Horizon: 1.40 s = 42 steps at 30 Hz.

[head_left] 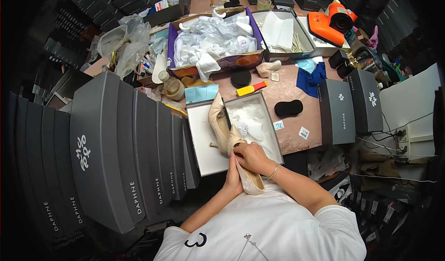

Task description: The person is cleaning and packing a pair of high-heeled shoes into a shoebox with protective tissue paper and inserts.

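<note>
Both hands are closed on one cream high-heeled shoe (248,177): the right hand (252,157) wraps over its upper part from above, fingers curled tight around it, while the left hand (233,180) cups it from the side and below, so the shoe sits pinched between the two palms with its pointed toe aimed back toward the person's white top. Its mate, a second cream shoe (218,122), leans on the rim of the open shoe box (273,135) directly beyond the hands, and the box holds crumpled white tissue paper (248,119); the box lid (204,140) lies flat beside it on the left. To handle the shoe well from here, I would judge it best to keep the lower hand bearing the weight and let the upper one work, pressing lightly so the glossy surface is not marked. Further out on the brown table (296,142) lie a black oval sponge (288,108), a yellow-and-red utility knife (251,89) and a blue cloth (310,80). A row of closed grey shoe boxes (130,154) stands packed along the left.
</note>
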{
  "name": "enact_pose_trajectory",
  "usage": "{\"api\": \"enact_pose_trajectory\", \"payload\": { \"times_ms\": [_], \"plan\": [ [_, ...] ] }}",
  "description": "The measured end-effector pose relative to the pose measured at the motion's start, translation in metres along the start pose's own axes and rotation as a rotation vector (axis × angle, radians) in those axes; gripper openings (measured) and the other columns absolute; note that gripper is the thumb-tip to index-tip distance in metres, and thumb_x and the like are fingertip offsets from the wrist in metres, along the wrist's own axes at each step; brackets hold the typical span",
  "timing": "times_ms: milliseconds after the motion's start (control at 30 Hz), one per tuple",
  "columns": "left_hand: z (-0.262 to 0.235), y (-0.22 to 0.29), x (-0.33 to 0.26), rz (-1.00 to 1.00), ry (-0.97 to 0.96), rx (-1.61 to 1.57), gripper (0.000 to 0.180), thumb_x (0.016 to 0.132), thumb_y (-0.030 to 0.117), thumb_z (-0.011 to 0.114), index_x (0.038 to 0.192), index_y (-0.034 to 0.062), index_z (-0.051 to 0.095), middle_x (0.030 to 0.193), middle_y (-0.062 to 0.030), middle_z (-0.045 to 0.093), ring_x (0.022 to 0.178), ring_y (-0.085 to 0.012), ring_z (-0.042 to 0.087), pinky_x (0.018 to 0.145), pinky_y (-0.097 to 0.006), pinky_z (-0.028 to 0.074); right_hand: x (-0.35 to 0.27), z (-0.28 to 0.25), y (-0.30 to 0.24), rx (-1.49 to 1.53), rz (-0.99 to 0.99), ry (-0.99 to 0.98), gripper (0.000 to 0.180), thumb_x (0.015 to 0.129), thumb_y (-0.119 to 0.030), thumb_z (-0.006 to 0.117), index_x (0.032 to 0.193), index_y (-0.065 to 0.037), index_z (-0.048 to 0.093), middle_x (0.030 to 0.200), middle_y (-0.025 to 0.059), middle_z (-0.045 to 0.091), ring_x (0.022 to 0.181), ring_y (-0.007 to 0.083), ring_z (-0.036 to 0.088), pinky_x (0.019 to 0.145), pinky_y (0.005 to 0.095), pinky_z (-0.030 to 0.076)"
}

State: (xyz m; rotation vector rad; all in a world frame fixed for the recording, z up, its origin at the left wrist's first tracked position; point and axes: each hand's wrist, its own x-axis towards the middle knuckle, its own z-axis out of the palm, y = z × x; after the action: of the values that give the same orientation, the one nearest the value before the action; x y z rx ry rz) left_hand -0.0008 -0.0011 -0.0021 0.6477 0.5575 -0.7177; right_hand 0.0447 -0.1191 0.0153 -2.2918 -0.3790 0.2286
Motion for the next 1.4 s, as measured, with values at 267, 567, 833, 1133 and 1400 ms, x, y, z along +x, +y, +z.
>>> {"api": "enact_pose_trajectory", "payload": {
  "times_ms": [267,567,833,1133,1400],
  "plan": [
    [-0.001,-0.001,-0.001,0.007,-0.011,-0.034,0.064,0.096,0.06,0.027,0.135,0.0107,0.036,0.126,-0.0122,0.05,0.113,-0.0258,0.053,0.093,-0.042,0.048,-0.001,0.002,0.006,0.103,-0.028,-0.016,0.016,0.077,-0.014,0.065,0.088,-0.004,0.067,0.084,0.0155,0.065,0.074,0.0352,0.062,0.067,0.0416,0.049],
    [0.008,0.003,-0.006,0.004,-0.018,-0.005,0.064,0.096,0.061,0.027,0.136,0.0111,0.035,0.129,-0.0119,0.048,0.117,-0.0248,0.051,0.098,-0.041,0.045,-0.004,-0.002,0.001,-0.045,-0.076,0.014,0.017,0.079,-0.019,0.064,0.087,-0.005,0.067,0.083,0.0107,0.065,0.07,0.03,0.06,0.068,0.0382,0.04],
    [0.001,0.004,-0.005,-0.023,-0.023,-0.054,0.069,0.094,0.064,0.026,0.135,0.0106,0.038,0.126,-0.0112,0.05,0.115,-0.0249,0.053,0.095,-0.042,0.047,-0.008,-0.004,-0.001,0.046,-0.018,-0.127,0.015,0.079,-0.016,0.06,0.084,-0.005,0.067,0.077,0.0118,0.065,0.069,0.0296,0.061,0.07,0.0399,0.037],
    [0.015,0.015,-0.001,-0.019,-0.089,-0.002,0.074,0.092,0.067,0.025,0.14,0.0113,0.034,0.132,-0.0127,0.047,0.12,-0.0257,0.05,0.098,-0.042,0.045,-0.022,-0.037,-0.026,-0.216,-0.191,0.094,0.026,0.083,-0.011,0.057,0.107,-0.003,0.057,0.113,0.0132,0.059,0.103,0.0276,0.057,0.092,0.0455,0.041],
    [0.009,-0.009,-0.006,0.102,-0.057,0.119,0.079,0.092,0.068,0.024,0.142,0.007,0.028,0.137,-0.0165,0.042,0.125,-0.0276,0.046,0.103,-0.042,0.041,-0.03,-0.014,-0.011,0.13,-0.081,-0.03,0.02,0.089,-0.017,0.049,0.103,-0.003,0.046,0.097,0.0139,0.057,0.096,0.0313,0.058,0.085,0.0438,0.043]
  ]
}}
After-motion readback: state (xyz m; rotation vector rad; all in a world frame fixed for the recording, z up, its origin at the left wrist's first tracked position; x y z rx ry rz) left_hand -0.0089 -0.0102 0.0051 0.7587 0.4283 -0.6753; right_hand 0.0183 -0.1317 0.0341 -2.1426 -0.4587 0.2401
